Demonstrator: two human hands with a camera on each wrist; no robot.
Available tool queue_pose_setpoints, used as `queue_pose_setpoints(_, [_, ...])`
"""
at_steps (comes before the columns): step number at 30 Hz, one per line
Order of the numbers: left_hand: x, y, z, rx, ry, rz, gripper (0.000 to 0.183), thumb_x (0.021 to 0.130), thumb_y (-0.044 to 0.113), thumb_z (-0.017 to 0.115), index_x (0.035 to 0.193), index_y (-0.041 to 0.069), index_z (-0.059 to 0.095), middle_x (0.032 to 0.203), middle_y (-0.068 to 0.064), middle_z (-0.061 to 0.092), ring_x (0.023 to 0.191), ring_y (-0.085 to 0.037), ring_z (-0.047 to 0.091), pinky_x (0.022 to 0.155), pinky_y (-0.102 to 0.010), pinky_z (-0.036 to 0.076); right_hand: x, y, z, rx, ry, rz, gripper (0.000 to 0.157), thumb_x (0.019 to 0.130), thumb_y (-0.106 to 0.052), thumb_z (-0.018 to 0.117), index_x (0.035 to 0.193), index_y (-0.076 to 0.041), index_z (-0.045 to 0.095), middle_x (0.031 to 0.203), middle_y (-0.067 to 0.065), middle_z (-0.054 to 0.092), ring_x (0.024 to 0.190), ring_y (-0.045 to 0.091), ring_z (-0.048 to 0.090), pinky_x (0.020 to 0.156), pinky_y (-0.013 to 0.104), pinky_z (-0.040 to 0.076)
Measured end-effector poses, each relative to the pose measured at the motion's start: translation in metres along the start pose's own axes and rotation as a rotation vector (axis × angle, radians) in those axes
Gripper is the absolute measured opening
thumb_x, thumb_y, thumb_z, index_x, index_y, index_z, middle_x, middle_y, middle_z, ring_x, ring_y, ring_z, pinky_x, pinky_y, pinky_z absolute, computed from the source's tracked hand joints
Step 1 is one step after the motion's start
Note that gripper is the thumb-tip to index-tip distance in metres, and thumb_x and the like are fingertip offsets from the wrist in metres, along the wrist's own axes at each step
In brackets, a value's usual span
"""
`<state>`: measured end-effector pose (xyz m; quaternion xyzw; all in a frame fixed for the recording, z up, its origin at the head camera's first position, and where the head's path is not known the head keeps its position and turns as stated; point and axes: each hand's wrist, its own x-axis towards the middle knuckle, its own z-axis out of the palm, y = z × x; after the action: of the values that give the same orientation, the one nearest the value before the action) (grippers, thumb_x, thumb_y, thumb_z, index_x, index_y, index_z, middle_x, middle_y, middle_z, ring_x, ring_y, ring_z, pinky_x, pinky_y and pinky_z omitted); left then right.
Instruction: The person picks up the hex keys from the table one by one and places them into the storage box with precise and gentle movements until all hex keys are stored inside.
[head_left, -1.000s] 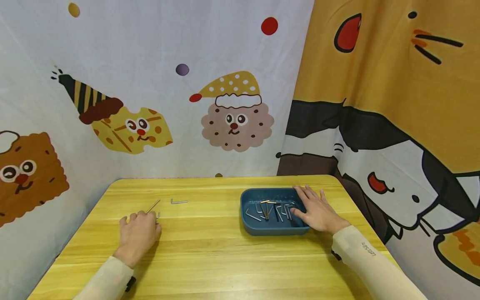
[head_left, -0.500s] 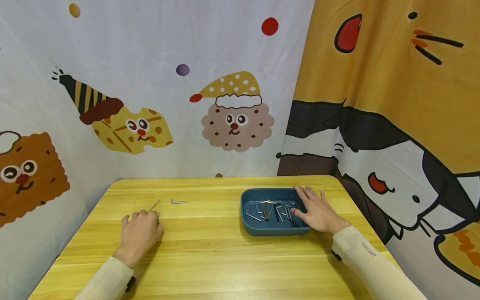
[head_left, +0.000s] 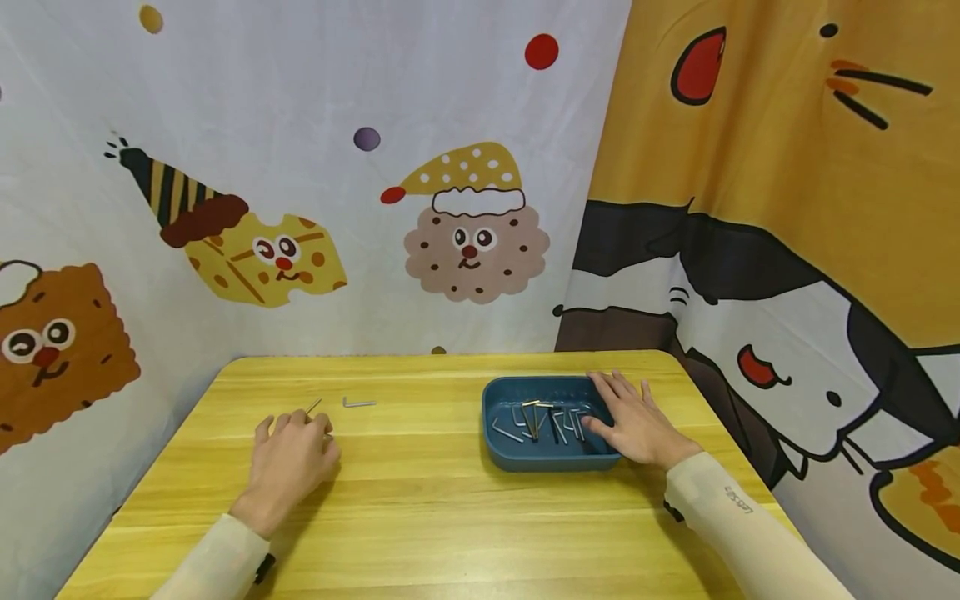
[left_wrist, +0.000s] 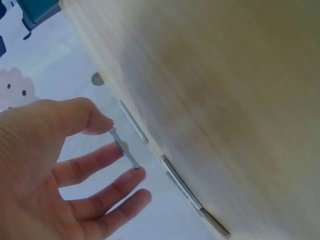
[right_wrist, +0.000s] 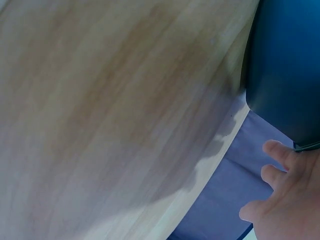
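My left hand [head_left: 291, 458] is just above the table at the left, fingers bent down. In the left wrist view it pinches a small silver hex key [left_wrist: 125, 148] between thumb and fingers. A brass-coloured hex key [head_left: 313, 406] lies beyond its fingertips, partly hidden by them. A silver hex key [head_left: 360, 404] lies just to the right of that one. My right hand [head_left: 641, 425] rests spread on the right side of a blue bin [head_left: 547, 461], its thumb reaching over the rim. Several hex keys [head_left: 557, 425], silver, brass-coloured and black, lie inside the bin.
The wooden table [head_left: 420, 517] carries the bin at its right and the loose hex keys at its left. A printed cartoon curtain [head_left: 450, 100] hangs right behind the table's back edge.
My left hand has lifted slightly and moved right, with the small hex key now off the table. The right hand and bin have stayed in place.
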<state>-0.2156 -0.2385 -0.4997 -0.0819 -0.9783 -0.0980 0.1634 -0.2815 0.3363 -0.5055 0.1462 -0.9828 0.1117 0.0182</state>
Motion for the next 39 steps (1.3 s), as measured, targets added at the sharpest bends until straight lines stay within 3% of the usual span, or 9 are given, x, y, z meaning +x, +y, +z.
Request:
queue_pose_setpoints(11, [0.007,0.017,0.000,-0.024,0.117,0.107,0.015,0.096,0.014,0.084,0.110,0.008,0.084,0.111,-0.020,0.082,0.110,-0.050,0.077,0.118,-0.087,0.046,-0.002,0.001,-0.001,0.016,-0.001,-0.001,0.091,0.116,-0.059,0.063,0.186,-0.011,0.028,0.190,0.027,0.034,0.179,0.056,0.022,0.140,0.088,0.007])
queue_pose_setpoints(20, [0.013,0.026,0.005,0.014,0.190,0.190,0.016,0.095,0.015,0.087,0.110,0.009,0.085,0.111,-0.019,0.082,0.110,-0.047,0.078,0.118,-0.085,0.049,0.000,0.004,0.000,0.021,-0.015,0.004,0.093,0.116,-0.059,0.064,0.187,-0.011,0.026,0.190,0.026,0.033,0.180,0.055,0.020,0.140,0.088,0.006])
queue_pose_setpoints(39, [0.030,0.062,0.018,0.041,0.178,0.281,0.018,0.098,0.022,0.089,0.114,0.013,0.085,0.116,-0.015,0.082,0.115,-0.043,0.078,0.126,-0.082,0.046,0.000,0.003,0.001,0.022,-0.014,0.007,0.093,0.116,-0.060,0.062,0.187,-0.013,0.025,0.190,0.026,0.032,0.180,0.055,0.020,0.140,0.088,0.005])
